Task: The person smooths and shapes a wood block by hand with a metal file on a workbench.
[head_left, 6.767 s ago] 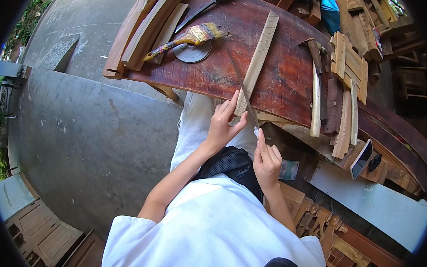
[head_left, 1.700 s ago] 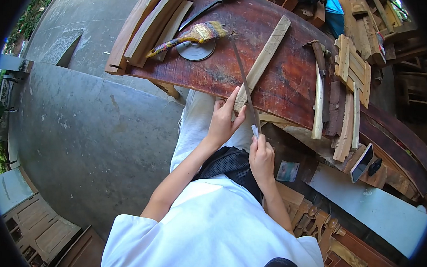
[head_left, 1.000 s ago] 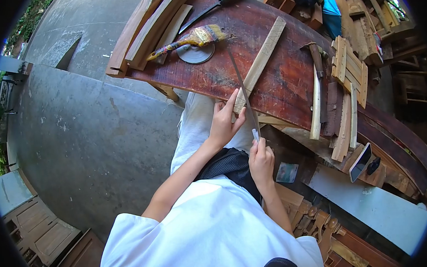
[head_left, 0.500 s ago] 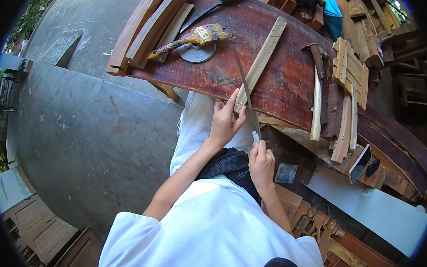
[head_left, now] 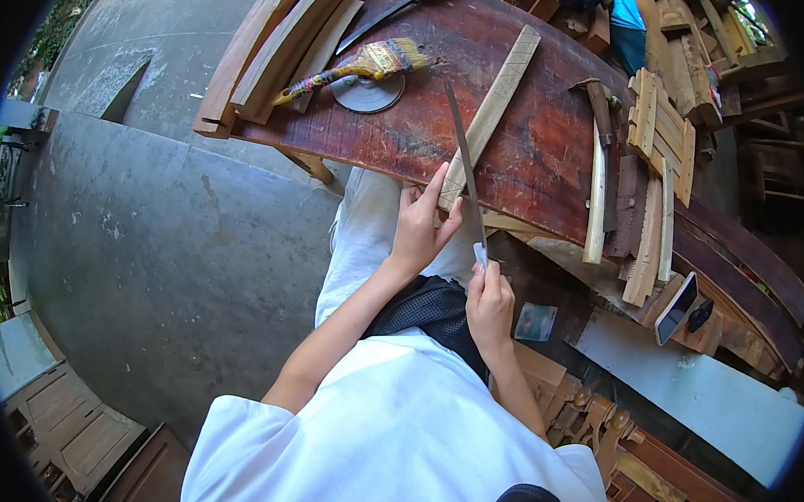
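My left hand [head_left: 426,225] grips the near end of a pale wooden strip [head_left: 501,99], forefinger along one side and thumb by the end. The strip has slanting pencil-like marks and lies across the reddish-brown table [head_left: 396,155], its near end at the front edge. In my right hand [head_left: 491,303], the fingers are wrapped round the whitish grip of a long, narrow, dark metal blade [head_left: 468,164]. That blade points away from me and crosses over the strip close to my left fingers. It looks like a file or thin saw; I cannot tell which.
A paintbrush [head_left: 363,67] rests over a grey disc [head_left: 376,94] on the table, near a wooden-handled blade [head_left: 406,10] and curved wood pieces [head_left: 293,51]. To the right are a hammer [head_left: 598,110], several wood strips [head_left: 645,241] and a phone [head_left: 677,309].
The view has shifted slightly. The blade stays across the strip, with its tip a little nearer to me, and my left hand keeps its hold on the end.
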Available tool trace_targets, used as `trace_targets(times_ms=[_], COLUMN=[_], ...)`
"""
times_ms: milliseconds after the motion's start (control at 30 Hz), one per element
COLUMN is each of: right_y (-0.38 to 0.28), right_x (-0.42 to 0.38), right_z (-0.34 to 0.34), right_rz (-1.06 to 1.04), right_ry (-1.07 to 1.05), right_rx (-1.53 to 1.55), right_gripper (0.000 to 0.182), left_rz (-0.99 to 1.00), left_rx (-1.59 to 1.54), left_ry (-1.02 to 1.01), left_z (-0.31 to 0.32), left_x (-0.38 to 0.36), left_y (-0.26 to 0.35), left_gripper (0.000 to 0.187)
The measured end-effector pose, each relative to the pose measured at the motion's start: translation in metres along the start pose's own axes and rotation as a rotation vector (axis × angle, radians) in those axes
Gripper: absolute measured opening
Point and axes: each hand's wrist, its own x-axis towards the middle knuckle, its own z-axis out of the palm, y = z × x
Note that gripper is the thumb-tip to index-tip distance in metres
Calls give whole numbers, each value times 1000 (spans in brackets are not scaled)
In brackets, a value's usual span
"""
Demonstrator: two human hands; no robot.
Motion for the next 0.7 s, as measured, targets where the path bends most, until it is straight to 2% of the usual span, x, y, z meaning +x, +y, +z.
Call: trace_targets(times_ms=[167,233,700], right_y=[-5,-7,-7], right_x=[13,16,22], right_z=[2,3,7], right_rz=[5,9,-14], right_ry=[-22,-34,-16], right_rx=[-16,-25,-28], right_gripper=[13,13,14], left_rz=[12,122,87], left_rx=[11,22,-30], left_ry=[0,51,70], left_z=[-1,-1,3], left_x=[2,6,3], left_y=[-1,-1,-2], left_gripper=[64,68,69])
